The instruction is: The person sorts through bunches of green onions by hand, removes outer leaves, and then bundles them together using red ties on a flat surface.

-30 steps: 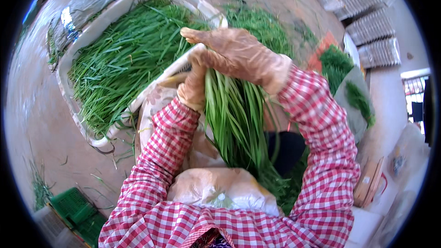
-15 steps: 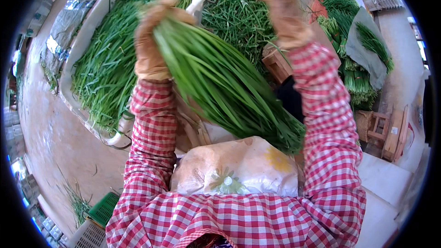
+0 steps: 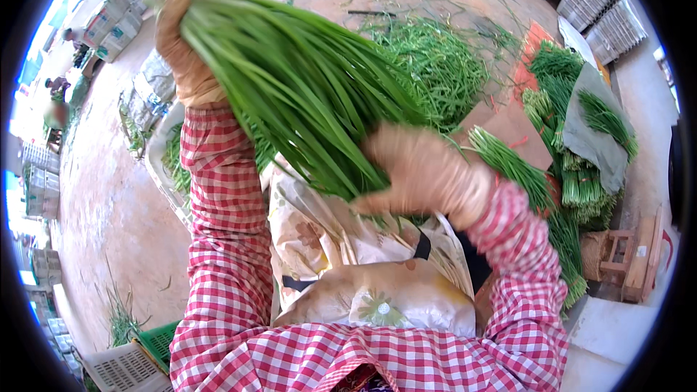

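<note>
The gloved left hand (image 3: 190, 43) grips one end of a bunch of long green chives (image 3: 305, 94), raised at the far left. The bunch's long axis slants from far left down to near right, where the gloved right hand (image 3: 425, 174) closes around its lower end, above the lap.
</note>
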The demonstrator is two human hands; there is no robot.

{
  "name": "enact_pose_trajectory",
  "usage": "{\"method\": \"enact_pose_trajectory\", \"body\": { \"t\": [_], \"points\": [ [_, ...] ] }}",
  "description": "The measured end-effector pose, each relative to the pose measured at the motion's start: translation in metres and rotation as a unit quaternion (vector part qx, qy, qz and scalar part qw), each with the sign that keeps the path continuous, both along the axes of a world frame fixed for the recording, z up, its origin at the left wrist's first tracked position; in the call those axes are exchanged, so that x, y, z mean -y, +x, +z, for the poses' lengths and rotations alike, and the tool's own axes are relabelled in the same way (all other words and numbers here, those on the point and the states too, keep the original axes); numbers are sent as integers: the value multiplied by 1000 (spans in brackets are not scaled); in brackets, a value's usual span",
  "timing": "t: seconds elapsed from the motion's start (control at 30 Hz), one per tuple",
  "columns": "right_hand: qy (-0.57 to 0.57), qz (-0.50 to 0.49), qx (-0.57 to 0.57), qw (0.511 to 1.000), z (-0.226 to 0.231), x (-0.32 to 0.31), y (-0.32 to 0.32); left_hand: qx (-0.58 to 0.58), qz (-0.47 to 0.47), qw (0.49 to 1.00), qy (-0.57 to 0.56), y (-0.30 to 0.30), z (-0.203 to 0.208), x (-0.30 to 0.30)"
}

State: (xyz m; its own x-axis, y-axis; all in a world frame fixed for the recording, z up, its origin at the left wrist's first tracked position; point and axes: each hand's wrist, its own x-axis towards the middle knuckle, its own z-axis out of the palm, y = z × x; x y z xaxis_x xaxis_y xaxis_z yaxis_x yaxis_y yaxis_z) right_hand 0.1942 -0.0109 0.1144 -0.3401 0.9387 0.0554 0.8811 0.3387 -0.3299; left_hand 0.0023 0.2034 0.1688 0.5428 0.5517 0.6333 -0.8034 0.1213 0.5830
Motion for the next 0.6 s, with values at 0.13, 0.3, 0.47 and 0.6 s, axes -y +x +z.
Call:
{"method": "enact_pose_trajectory", "body": {
  "t": [0.13,0.3,0.47,0.6],
  "points": [
    [-343,63,-40,936,-112,78,49,120,27,992,-27,-21,-6,-27],
    [-203,-399,230,864,-49,99,127,30,-13,998,62,8,9,-6],
    [284,-226,-337,869,19,72,85,-33,-41,939,340,143,-23,52],
    [207,-241,232,919,-113,68,112,-109,11,902,417,236,-43,158]
  ]
}}
